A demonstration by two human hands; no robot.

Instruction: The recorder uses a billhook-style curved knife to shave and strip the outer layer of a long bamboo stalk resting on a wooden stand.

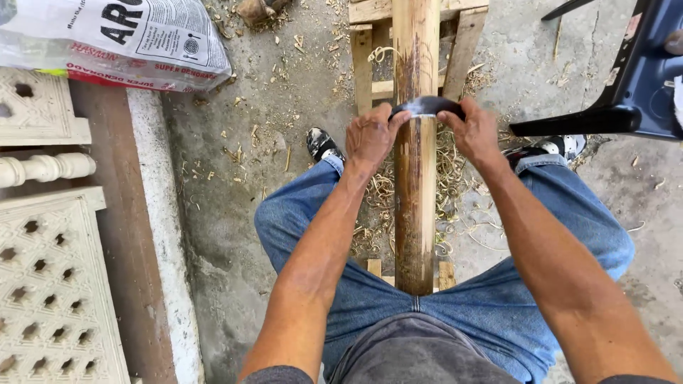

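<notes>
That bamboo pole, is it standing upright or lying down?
Lying down: the bamboo pole rests lengthwise on a wooden frame, running from the person's lap outward, both hands pressing a curved blade across it.

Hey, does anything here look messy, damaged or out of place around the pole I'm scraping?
Curly wood shavings litter the concrete floor around the pole, thickest between the shoes. The pole's surface is patchy, dark and pale in streaks. Both the left hand and right hand grip the curved blade evenly; nothing else stands out.
</notes>
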